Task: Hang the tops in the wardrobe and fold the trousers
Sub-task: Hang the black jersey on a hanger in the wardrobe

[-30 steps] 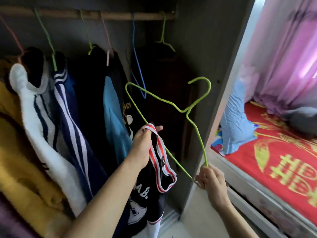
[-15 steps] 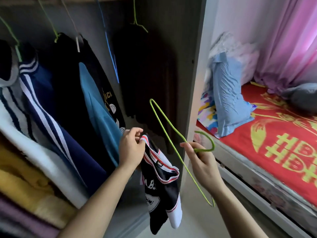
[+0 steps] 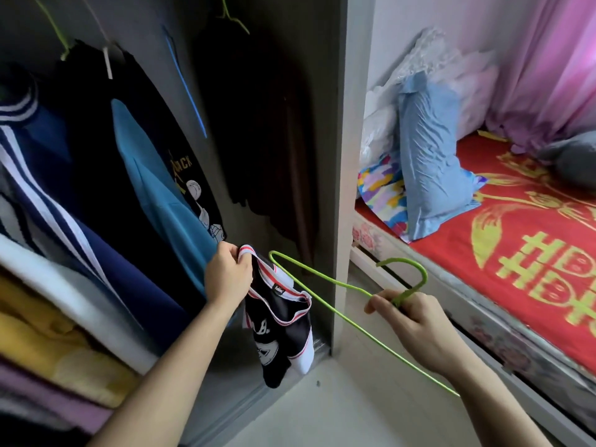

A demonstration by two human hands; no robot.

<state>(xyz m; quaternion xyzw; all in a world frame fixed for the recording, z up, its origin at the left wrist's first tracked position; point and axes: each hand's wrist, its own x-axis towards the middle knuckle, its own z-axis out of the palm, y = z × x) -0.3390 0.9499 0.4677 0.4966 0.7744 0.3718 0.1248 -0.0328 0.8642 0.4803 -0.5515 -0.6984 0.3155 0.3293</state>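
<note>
A black top (image 3: 280, 337) with red-and-white trim was pinched at its strap by the left grip (image 3: 227, 274) and hung low before the open wardrobe (image 3: 346, 156). A green wire hanger (image 3: 325, 280), just beside the top, was clasped below its hook by the right grip (image 3: 416, 321), fingers curled round it.
</note>
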